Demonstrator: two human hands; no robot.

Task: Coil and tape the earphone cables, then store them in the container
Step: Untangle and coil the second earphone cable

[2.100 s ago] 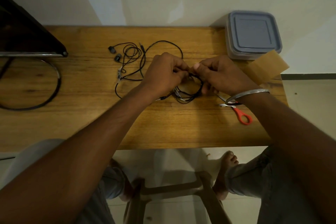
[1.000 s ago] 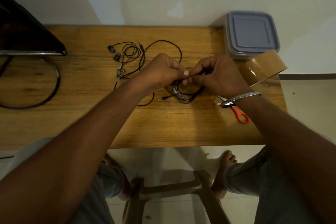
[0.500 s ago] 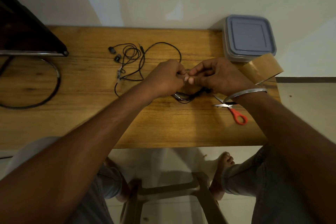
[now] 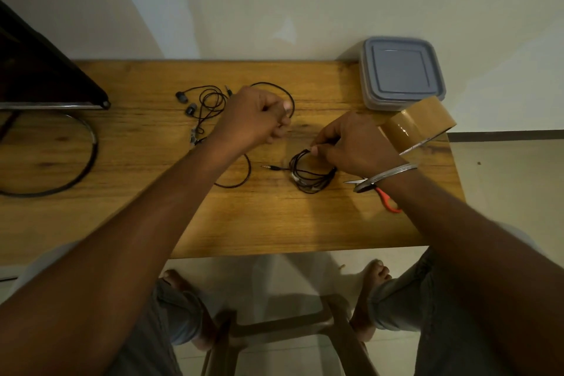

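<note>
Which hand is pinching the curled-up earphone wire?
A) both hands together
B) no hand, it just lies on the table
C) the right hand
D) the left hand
C: the right hand pinches the top of the coiled earphone cable, while the left hand is off to the side and not touching it.

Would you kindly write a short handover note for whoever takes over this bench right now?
Left hand: curled over the loose earphone; any hold unclear.
Right hand: pinches the coiled earphone on the table.
Tape roll, scissors, lidded container on the right.
Done: one coil. Left: confirm its tape, coil the second, store both.
</note>
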